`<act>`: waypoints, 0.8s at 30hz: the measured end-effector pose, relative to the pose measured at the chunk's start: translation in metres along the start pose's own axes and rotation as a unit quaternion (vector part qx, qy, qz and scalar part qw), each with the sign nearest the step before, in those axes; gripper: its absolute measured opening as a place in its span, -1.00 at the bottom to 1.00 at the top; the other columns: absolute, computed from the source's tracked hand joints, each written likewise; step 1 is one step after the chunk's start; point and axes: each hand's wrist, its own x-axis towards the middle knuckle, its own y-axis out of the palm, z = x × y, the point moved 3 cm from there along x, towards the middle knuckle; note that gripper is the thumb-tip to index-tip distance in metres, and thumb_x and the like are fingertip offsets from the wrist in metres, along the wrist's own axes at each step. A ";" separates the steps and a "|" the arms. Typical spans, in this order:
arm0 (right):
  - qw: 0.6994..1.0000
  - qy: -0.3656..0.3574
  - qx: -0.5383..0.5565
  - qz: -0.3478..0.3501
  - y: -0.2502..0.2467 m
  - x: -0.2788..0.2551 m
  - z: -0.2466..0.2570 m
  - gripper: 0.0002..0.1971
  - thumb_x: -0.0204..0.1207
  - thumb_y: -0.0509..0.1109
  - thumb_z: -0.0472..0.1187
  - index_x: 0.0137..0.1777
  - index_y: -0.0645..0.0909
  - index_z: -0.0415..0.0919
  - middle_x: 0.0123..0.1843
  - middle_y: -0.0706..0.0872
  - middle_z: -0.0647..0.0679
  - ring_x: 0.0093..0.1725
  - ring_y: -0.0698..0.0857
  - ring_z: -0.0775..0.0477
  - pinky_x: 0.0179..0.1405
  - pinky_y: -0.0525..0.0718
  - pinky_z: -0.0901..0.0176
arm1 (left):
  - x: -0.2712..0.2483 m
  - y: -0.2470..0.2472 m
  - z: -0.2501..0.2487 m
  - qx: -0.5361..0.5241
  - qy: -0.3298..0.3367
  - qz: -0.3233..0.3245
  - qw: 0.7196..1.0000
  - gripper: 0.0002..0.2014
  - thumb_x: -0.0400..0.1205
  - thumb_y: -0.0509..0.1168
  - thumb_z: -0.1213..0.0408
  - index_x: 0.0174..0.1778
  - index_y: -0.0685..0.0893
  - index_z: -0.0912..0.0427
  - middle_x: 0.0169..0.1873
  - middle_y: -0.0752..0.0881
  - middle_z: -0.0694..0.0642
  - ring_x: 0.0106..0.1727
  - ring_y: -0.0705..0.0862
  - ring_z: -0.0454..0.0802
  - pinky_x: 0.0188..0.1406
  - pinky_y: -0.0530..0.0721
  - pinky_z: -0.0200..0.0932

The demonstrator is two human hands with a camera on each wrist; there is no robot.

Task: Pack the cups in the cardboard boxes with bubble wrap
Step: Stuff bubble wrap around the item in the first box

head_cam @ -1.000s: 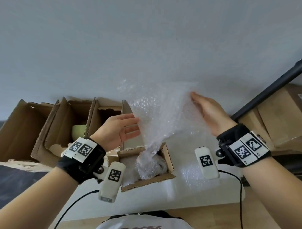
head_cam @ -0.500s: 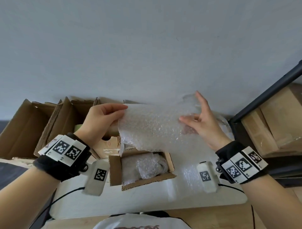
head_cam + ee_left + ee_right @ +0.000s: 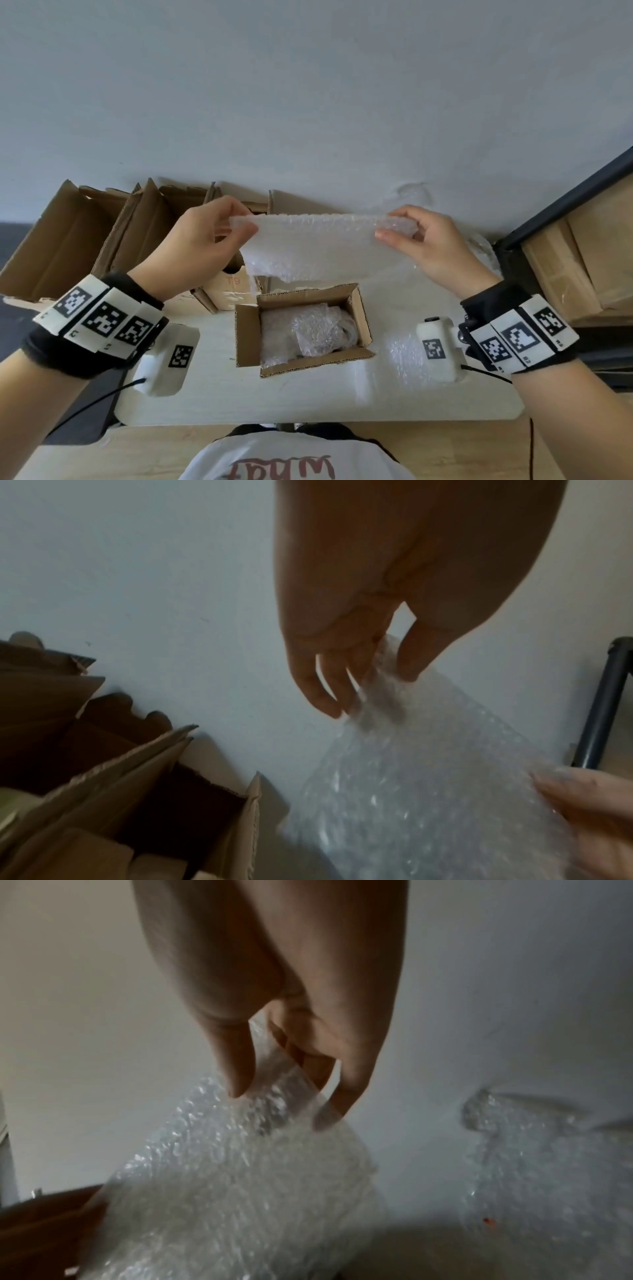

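A folded sheet of bubble wrap (image 3: 318, 245) is stretched between both hands above the table. My left hand (image 3: 236, 226) pinches its left end (image 3: 380, 685), thumb on one side and fingers on the other. My right hand (image 3: 394, 228) pinches the right end (image 3: 274, 1096) the same way. Below the sheet stands a small open cardboard box (image 3: 246, 334); inside it lies a bundle wrapped in bubble wrap (image 3: 318, 330). No bare cup shows in any view.
Several larger open cardboard boxes (image 3: 68, 236) line the wall at the back left. More bubble wrap (image 3: 479, 246) lies on the white table (image 3: 308, 401) at the back right. A dark shelf frame (image 3: 561, 202) with stacked cartons (image 3: 589, 246) stands at the right.
The hands have folded the raised sheet down into a flatter, narrower strip and spread apart, each now pinching one end. The sheet's lower end has lifted clear of the small box.
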 end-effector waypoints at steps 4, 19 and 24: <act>0.992 0.043 0.108 -0.054 0.005 -0.003 -0.004 -0.70 0.41 0.53 -0.10 0.07 0.52 0.11 -0.21 0.82 0.14 -0.21 0.78 0.19 -0.27 0.67 0.42 | -0.011 0.004 0.003 -0.105 -0.064 -0.015 0.992 -0.94 0.63 0.30 0.24 -0.05 0.57 -0.03 -0.31 0.78 0.00 -0.29 0.74 -0.25 -0.39 0.64 -0.46; 0.919 -0.079 -0.352 0.159 0.098 -0.033 -0.072 -0.85 0.56 0.35 -0.33 0.05 0.72 -0.27 0.01 0.74 -0.13 0.07 0.60 -0.13 0.09 0.55 0.02 | -0.056 0.087 0.092 0.099 -0.204 0.175 0.958 -0.72 0.53 0.41 0.36 0.17 0.71 0.14 0.04 0.71 0.02 -0.15 0.59 -0.11 -0.03 0.57 -0.28; 0.802 -0.117 -0.542 0.223 0.109 -0.031 -0.071 -0.86 0.40 0.42 -0.36 -0.07 0.74 -0.21 -0.01 0.75 -0.11 0.06 0.63 -0.15 0.10 0.53 0.04 | -0.055 0.104 0.102 0.188 -0.157 0.194 0.950 -0.65 0.59 0.32 0.38 0.31 0.62 0.15 0.24 0.60 0.10 0.14 0.62 0.06 0.15 0.50 -0.19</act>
